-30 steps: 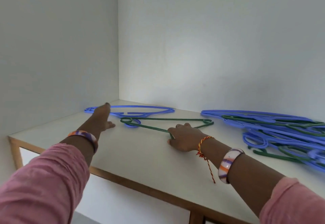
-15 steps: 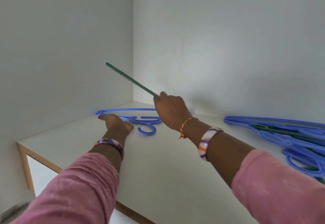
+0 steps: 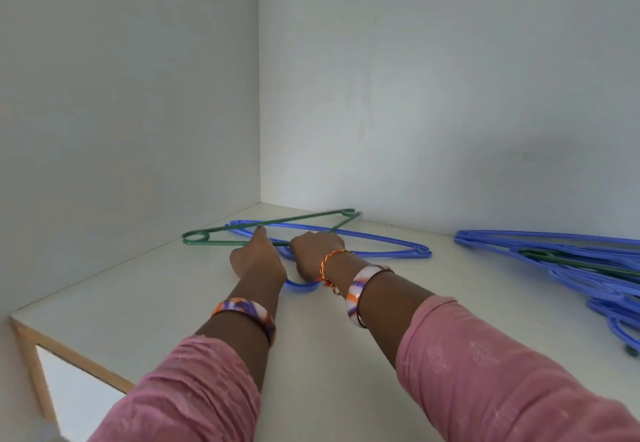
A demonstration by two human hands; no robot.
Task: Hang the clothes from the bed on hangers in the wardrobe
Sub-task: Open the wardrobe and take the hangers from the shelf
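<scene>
Curled over the lower bar of a thin green plastic hanger [image 3: 221,242], the right hand [image 3: 317,256] seems to hold it where the bar passes under the knuckles — the fingertips are hidden, so the exact hold cannot be told. Just beside it, the left hand [image 3: 258,263] stretches a finger forward, its tip at the point where the green hanger crosses a blue plastic hanger [image 3: 381,245]; whether that finger presses on either one is unclear.

Both hangers lie near the back left corner of the white wardrobe shelf [image 3: 138,296]. Green lies across blue, its hook loop toward the left wall and its far tip close to the back wall. Part of the blue hanger's hook curves out between the two wrists.

Well apart, at the right edge of the shelf, a heap of blue and green hangers [image 3: 571,265] lies tangled — mostly blue. Each wrist wears a striped orange, purple and white bangle [image 3: 244,310] above a pink sleeve [image 3: 194,393]; the right wrist also carries a red and yellow thread [image 3: 332,258].
</scene>
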